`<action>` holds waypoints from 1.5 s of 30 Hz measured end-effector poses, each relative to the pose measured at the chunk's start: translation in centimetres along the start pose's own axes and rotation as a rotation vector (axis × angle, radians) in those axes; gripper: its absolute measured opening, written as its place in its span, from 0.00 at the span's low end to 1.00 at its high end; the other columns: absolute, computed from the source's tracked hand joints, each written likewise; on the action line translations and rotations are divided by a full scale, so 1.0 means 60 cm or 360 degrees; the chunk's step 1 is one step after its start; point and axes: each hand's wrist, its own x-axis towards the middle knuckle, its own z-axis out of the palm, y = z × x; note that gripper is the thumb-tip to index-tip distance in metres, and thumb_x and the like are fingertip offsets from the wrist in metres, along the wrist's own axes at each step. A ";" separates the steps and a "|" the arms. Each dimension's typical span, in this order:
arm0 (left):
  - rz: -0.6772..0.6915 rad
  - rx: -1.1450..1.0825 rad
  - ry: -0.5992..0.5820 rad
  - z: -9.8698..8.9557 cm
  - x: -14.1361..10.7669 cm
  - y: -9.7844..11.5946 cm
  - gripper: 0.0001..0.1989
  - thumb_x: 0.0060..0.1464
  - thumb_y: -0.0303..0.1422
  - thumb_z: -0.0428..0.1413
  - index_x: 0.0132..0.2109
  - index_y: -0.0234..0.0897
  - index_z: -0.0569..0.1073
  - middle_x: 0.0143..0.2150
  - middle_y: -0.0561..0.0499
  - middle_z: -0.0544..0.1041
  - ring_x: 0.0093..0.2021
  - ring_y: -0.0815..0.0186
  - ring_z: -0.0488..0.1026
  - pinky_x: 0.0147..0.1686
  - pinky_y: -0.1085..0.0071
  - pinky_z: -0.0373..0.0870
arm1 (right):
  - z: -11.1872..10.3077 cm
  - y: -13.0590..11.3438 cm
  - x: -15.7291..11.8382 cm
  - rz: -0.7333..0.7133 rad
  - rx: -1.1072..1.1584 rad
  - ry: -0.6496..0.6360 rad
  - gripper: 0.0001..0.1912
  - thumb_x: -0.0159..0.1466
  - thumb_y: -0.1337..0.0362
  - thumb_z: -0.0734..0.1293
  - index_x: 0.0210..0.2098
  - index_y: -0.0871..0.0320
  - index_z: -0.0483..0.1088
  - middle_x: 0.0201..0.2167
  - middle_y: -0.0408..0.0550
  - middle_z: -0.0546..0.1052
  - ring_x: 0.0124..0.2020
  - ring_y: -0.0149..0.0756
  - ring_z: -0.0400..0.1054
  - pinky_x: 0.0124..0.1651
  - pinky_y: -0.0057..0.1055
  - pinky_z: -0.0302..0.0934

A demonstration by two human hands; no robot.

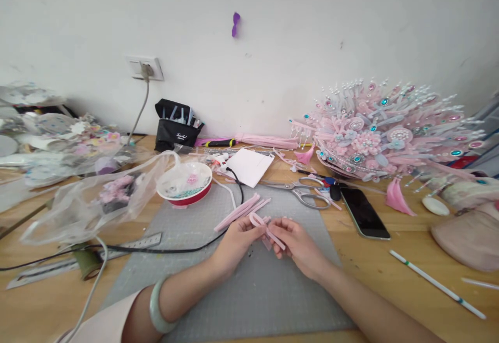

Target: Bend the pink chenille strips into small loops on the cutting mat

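Both hands meet over the grey cutting mat [241, 296]. My left hand [238, 240] pinches a looped pale pink strip [257, 220] between thumb and fingers. From the other side, my right hand [292, 239] grips the same strip, whose end slants down toward its fingertips. Some of the strip is hidden behind the fingers. Just beyond my left hand lies a bundle of pale pink strips [237, 213] on the mat. Silver scissors [302, 192] rest at the mat's back right edge.
A red-rimmed bowl of beads [185, 183], a plastic bag [81, 208] and a ruler [136, 243] are left; black and white cables cross there. Right are a phone [364, 213], a striped stick [436, 283] and an ornate pink headpiece [374, 135]. White paper [249, 166] lies behind.
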 end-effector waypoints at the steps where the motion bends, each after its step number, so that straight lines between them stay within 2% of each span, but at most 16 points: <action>1: -0.0019 -0.0068 -0.0013 0.001 0.000 0.000 0.08 0.51 0.33 0.53 0.29 0.32 0.72 0.26 0.49 0.75 0.28 0.66 0.70 0.34 0.69 0.64 | 0.002 0.002 0.000 -0.0078 -0.0035 0.0046 0.11 0.55 0.58 0.65 0.29 0.60 0.63 0.17 0.38 0.66 0.16 0.23 0.58 0.18 0.20 0.54; 3: -0.0035 -0.0176 0.0008 0.003 0.000 -0.002 0.07 0.50 0.31 0.54 0.28 0.31 0.72 0.27 0.49 0.75 0.28 0.66 0.70 0.35 0.69 0.64 | 0.004 0.008 -0.002 -0.0291 -0.0241 0.0134 0.09 0.54 0.61 0.66 0.31 0.58 0.64 0.19 0.38 0.67 0.18 0.25 0.61 0.20 0.22 0.56; 8: -0.0077 -0.0267 0.0102 0.000 -0.001 -0.004 0.06 0.49 0.30 0.55 0.29 0.31 0.73 0.27 0.49 0.74 0.30 0.67 0.69 0.36 0.71 0.64 | 0.001 0.017 -0.008 -0.0892 -0.1272 0.0312 0.05 0.56 0.67 0.63 0.33 0.58 0.69 0.28 0.46 0.72 0.30 0.33 0.67 0.34 0.31 0.63; 13: -0.0150 -0.0328 0.0206 -0.002 -0.003 0.000 0.05 0.47 0.29 0.57 0.26 0.32 0.72 0.26 0.50 0.73 0.29 0.69 0.68 0.33 0.73 0.63 | -0.015 0.015 -0.009 -0.1367 -0.1757 0.0171 0.11 0.63 0.68 0.57 0.41 0.59 0.68 0.37 0.52 0.74 0.41 0.38 0.67 0.46 0.36 0.62; 16: -0.0163 -0.0294 0.0206 -0.004 -0.003 0.001 0.05 0.46 0.29 0.57 0.26 0.32 0.73 0.26 0.50 0.73 0.29 0.70 0.67 0.33 0.73 0.63 | -0.022 0.013 -0.007 -0.1503 -0.1955 0.0067 0.14 0.64 0.70 0.53 0.42 0.59 0.67 0.38 0.53 0.73 0.42 0.39 0.66 0.47 0.38 0.62; 18: -0.0155 -0.0247 0.0200 -0.005 -0.002 0.000 0.05 0.46 0.29 0.57 0.26 0.32 0.73 0.26 0.49 0.73 0.29 0.69 0.67 0.33 0.74 0.62 | -0.023 0.012 -0.006 -0.1479 -0.1999 0.0055 0.15 0.64 0.70 0.52 0.41 0.60 0.68 0.38 0.54 0.73 0.42 0.40 0.66 0.47 0.40 0.62; 20: -0.0133 -0.0195 0.0197 -0.006 -0.001 -0.001 0.05 0.46 0.29 0.57 0.26 0.32 0.74 0.26 0.50 0.74 0.29 0.69 0.67 0.35 0.73 0.61 | -0.019 0.011 -0.005 -0.1331 -0.1916 0.0081 0.13 0.63 0.70 0.53 0.38 0.60 0.68 0.36 0.54 0.72 0.40 0.40 0.66 0.46 0.40 0.61; 25: -0.0052 0.0045 0.0111 -0.001 -0.003 0.004 0.08 0.49 0.30 0.55 0.24 0.33 0.73 0.23 0.50 0.75 0.32 0.66 0.70 0.44 0.69 0.58 | -0.011 0.010 -0.001 -0.0682 -0.1196 0.0218 0.09 0.59 0.71 0.57 0.27 0.58 0.67 0.28 0.48 0.70 0.34 0.36 0.65 0.40 0.35 0.60; 27: 0.0019 0.0206 0.0070 0.001 -0.004 0.008 0.09 0.50 0.30 0.54 0.24 0.34 0.73 0.23 0.50 0.76 0.32 0.65 0.71 0.47 0.68 0.57 | -0.012 0.008 0.001 -0.0538 -0.1077 0.0145 0.12 0.60 0.68 0.57 0.23 0.59 0.66 0.20 0.44 0.67 0.24 0.32 0.63 0.29 0.30 0.61; 29: 0.0067 0.0305 0.0054 0.002 -0.005 0.011 0.07 0.49 0.30 0.55 0.25 0.33 0.73 0.24 0.50 0.76 0.31 0.66 0.70 0.44 0.69 0.59 | -0.015 0.005 0.000 -0.0444 -0.1009 0.0007 0.15 0.62 0.65 0.55 0.22 0.60 0.66 0.15 0.41 0.65 0.15 0.27 0.58 0.18 0.24 0.56; 32: 0.0036 0.0223 0.0063 0.004 -0.007 0.014 0.05 0.46 0.29 0.57 0.25 0.32 0.73 0.24 0.50 0.75 0.28 0.66 0.69 0.37 0.71 0.62 | -0.019 -0.002 -0.002 -0.0384 -0.0931 -0.0155 0.15 0.62 0.61 0.57 0.25 0.63 0.68 0.17 0.42 0.67 0.13 0.23 0.54 0.15 0.21 0.52; 35: -0.0143 -0.0189 0.0129 0.003 -0.008 0.013 0.05 0.45 0.26 0.57 0.23 0.32 0.72 0.22 0.51 0.74 0.27 0.69 0.68 0.34 0.74 0.62 | -0.018 -0.009 -0.007 -0.0436 -0.0921 -0.0143 0.14 0.62 0.61 0.58 0.26 0.62 0.69 0.21 0.45 0.70 0.19 0.26 0.61 0.22 0.24 0.57; 37: -0.0256 -0.0387 0.0182 0.001 -0.008 0.011 0.05 0.45 0.25 0.57 0.23 0.32 0.72 0.22 0.52 0.73 0.25 0.72 0.67 0.31 0.76 0.62 | -0.016 -0.011 -0.010 -0.0644 -0.1083 -0.0067 0.10 0.61 0.64 0.59 0.30 0.60 0.70 0.28 0.47 0.73 0.30 0.31 0.65 0.34 0.29 0.61; 39: -0.0338 -0.0453 0.0225 -0.001 -0.007 0.008 0.04 0.45 0.25 0.56 0.24 0.31 0.72 0.22 0.52 0.72 0.24 0.73 0.67 0.30 0.77 0.63 | -0.016 -0.011 -0.014 -0.0957 -0.1391 0.0003 0.09 0.61 0.67 0.59 0.36 0.57 0.70 0.35 0.49 0.73 0.38 0.35 0.65 0.43 0.34 0.59; 41: -0.0417 -0.0513 0.0264 -0.004 -0.005 0.005 0.04 0.45 0.25 0.56 0.24 0.31 0.73 0.22 0.52 0.73 0.24 0.73 0.67 0.30 0.77 0.64 | -0.018 -0.010 -0.016 -0.1212 -0.1706 0.0026 0.12 0.62 0.69 0.57 0.40 0.56 0.69 0.37 0.50 0.73 0.40 0.36 0.65 0.45 0.36 0.59; 45: -0.0521 -0.0601 0.0339 -0.007 -0.002 0.000 0.05 0.46 0.23 0.54 0.25 0.31 0.72 0.22 0.51 0.72 0.23 0.74 0.68 0.30 0.78 0.65 | -0.023 -0.009 -0.016 -0.1389 -0.2049 -0.0025 0.13 0.63 0.69 0.56 0.44 0.58 0.67 0.37 0.51 0.73 0.40 0.37 0.66 0.44 0.36 0.62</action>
